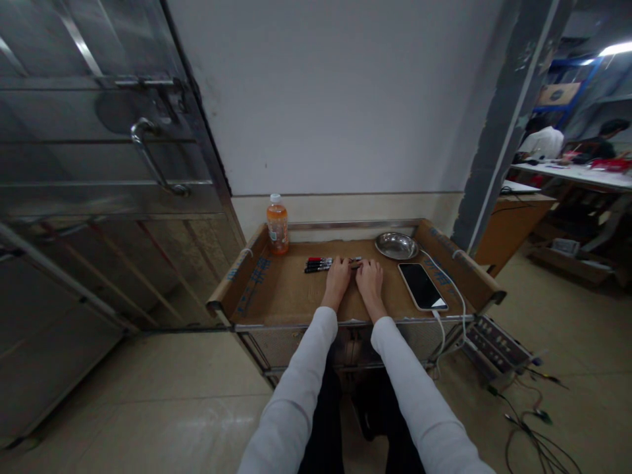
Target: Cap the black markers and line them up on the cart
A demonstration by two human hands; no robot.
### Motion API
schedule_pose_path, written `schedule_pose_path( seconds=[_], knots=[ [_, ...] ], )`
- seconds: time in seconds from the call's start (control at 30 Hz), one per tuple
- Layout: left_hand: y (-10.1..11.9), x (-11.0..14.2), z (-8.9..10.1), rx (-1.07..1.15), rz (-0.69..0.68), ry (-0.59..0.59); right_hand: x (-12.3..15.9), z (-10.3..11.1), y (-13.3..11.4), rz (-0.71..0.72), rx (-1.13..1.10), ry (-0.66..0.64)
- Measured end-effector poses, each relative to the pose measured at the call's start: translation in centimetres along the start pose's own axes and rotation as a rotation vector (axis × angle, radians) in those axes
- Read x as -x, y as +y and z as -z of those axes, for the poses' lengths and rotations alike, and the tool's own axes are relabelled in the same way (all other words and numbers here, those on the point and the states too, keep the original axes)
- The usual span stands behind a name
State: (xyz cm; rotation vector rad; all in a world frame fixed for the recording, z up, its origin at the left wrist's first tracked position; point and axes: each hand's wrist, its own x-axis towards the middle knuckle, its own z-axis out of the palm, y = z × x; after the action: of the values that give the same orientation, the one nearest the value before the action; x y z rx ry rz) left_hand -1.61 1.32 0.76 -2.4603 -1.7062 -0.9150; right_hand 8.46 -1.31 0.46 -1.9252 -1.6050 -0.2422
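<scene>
Several marker pens [316, 264], black with one red, lie side by side on the cardboard-lined top of a cart [286, 296]. My left hand [338, 276] is closed over their right part, hiding the middle of the pens. Close beside it, my right hand [369, 278] has its fingers curled at the pens' right ends, which show between the two hands. How firmly the fingers grip is hard to see. To the right of my right hand lie a phone [422, 287] with a white cable plugged in and a shallow round metal dish [396, 245].
An orange drink bottle [277, 227] stands at the back left corner. Raised cardboard sides [457, 266] edge the cart top. The white cable [461, 296] hangs over its right front. A metal door [108, 145] is at left; an electrical box [498, 345] sits low at right. Other people are farther back.
</scene>
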Motion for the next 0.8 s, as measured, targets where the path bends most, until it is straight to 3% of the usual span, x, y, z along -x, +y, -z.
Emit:
schedule_pose_path(
  seconds=[0.23, 0.37, 0.57, 0.8],
  knots=[
    [0.02, 0.07, 0.28, -0.059, -0.003, 0.011, 0.1, 0.48, -0.22, -0.032, 0.018, -0.009],
    [0.29, 0.41, 0.61, -0.196, 0.049, 0.082, 0.17, 0.48, -0.35, 0.008, 0.026, -0.051],
    [0.8, 0.6, 0.83, -0.23, 0.119, 0.157, 0.15, 0.31, -0.37, 0.068, 0.014, -0.081],
    [0.64, 0.41, 0.34, -0.256, 0.037, 0.039, 0.03, 0.09, -0.22, 0.083, 0.016, -0.121]
  ],
)
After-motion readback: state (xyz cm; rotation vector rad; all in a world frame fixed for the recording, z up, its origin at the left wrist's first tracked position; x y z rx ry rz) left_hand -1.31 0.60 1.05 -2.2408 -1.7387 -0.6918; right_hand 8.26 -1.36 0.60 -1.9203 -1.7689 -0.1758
